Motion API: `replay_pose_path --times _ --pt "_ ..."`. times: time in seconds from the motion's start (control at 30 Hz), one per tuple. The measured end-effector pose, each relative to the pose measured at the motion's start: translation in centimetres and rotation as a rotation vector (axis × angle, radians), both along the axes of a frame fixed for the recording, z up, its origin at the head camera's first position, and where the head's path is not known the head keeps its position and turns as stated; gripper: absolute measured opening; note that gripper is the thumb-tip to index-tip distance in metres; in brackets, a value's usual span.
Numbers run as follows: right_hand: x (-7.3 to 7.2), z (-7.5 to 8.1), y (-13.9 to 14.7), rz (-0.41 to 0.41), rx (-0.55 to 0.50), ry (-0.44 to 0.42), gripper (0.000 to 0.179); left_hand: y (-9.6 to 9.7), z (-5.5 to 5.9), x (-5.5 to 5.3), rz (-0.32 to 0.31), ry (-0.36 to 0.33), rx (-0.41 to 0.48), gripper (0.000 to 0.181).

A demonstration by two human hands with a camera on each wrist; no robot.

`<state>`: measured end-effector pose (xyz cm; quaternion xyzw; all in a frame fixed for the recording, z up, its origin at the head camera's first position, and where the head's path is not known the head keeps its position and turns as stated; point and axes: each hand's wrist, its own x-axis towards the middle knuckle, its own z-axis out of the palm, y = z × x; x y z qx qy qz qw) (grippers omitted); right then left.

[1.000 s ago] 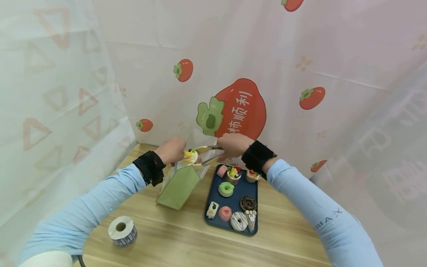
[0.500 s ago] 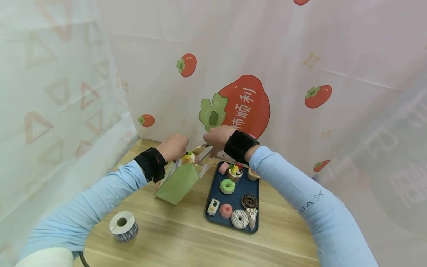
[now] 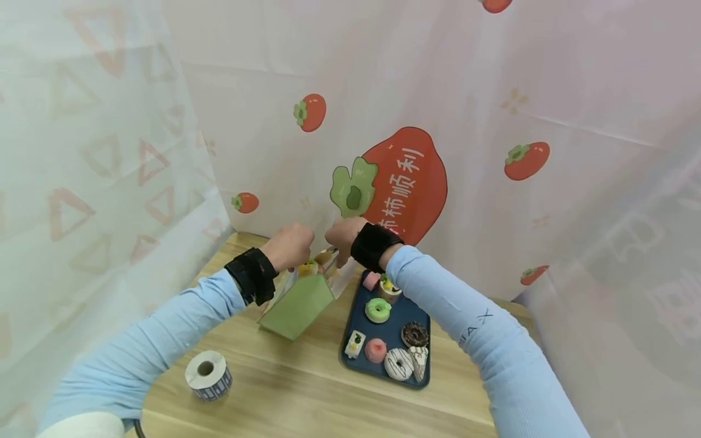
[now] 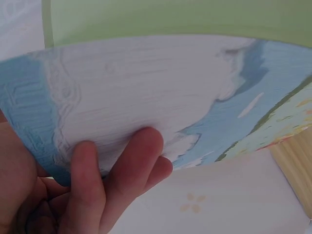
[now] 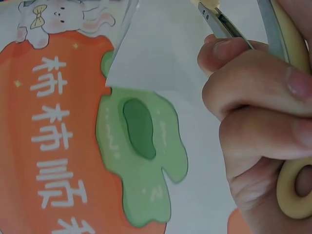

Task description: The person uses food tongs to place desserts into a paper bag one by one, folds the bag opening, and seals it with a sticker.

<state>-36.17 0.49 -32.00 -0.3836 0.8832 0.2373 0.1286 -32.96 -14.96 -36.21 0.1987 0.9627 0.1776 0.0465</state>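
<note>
In the head view a green paper bag (image 3: 296, 307) stands tilted on the table. My left hand (image 3: 290, 246) grips its upper edge, and the left wrist view has the fingers curled against the bag's blue-and-white printed side (image 4: 146, 87). My right hand (image 3: 345, 237) is at the bag's mouth and holds tongs (image 3: 327, 258) with metal arms and cream-coloured parts. A ring end (image 5: 286, 204) of the tongs shows below the fingers in the right wrist view. A small cake with yellow topping (image 3: 308, 268) sits in the bag's mouth, partly hidden; whether the tongs touch it I cannot tell.
A dark blue tray (image 3: 383, 328) on the right bears several toy-like pastries, among them a green doughnut (image 3: 378, 310) and a chocolate doughnut (image 3: 414, 334). A label roll (image 3: 209, 375) stands at the front left. Printed curtains (image 3: 263, 134) enclose the table.
My right hand has moved left with the tongs, closer to the left hand. The yellow-topped cake has sunk lower into the bag's mouth.
</note>
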Motion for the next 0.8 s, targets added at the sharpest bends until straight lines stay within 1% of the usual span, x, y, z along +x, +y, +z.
replay_pose_path --times 0.1,0.13,0.2,0.27,0.33,0.43,0.53,0.63,0.73,0.8 --pt "-0.9 -1.8 -0.7 0.012 -0.003 -0.031 0.032 0.2 -0.2 0.0 -0.001 0.014 -0.028 0.02" --pt "-1.3 -2.7 -0.8 0.016 -0.011 -0.037 0.032 0.3 -0.2 0.0 -0.005 0.027 -0.041 0.019" --pt "-1.8 -4.0 -1.0 0.016 -0.03 -0.063 0.029 0.5 -0.3 0.1 -0.017 0.05 -0.055 0.019" --pt "-2.3 -5.2 -1.1 0.006 -0.054 -0.086 0.024 0.6 -0.3 0.1 -0.022 0.059 -0.053 0.019" --pt "-2.6 -6.1 -1.2 -0.015 -0.072 -0.109 0.019 0.6 -0.3 0.2 -0.021 0.062 -0.051 0.019" --pt "-2.5 -6.7 -1.5 -0.048 -0.099 -0.132 0.014 0.5 -0.3 0.1 -0.005 0.058 -0.045 0.017" --pt "-2.4 -7.3 -1.8 -0.027 -0.085 -0.132 0.018 0.4 -0.2 0.1 0.008 0.066 -0.047 0.017" --pt "-2.4 -8.1 -1.7 0.005 -0.069 -0.116 0.027 0.3 -0.4 0.1 0.001 0.074 -0.051 0.017" --pt "-2.1 -8.4 -1.5 0.024 -0.082 -0.091 0.035 0.2 -0.5 0.1 -0.014 0.082 -0.052 0.017" --pt "-1.8 -8.3 -1.5 0.032 -0.092 -0.071 0.038 0.1 -0.5 0.1 -0.015 0.082 -0.043 0.016"
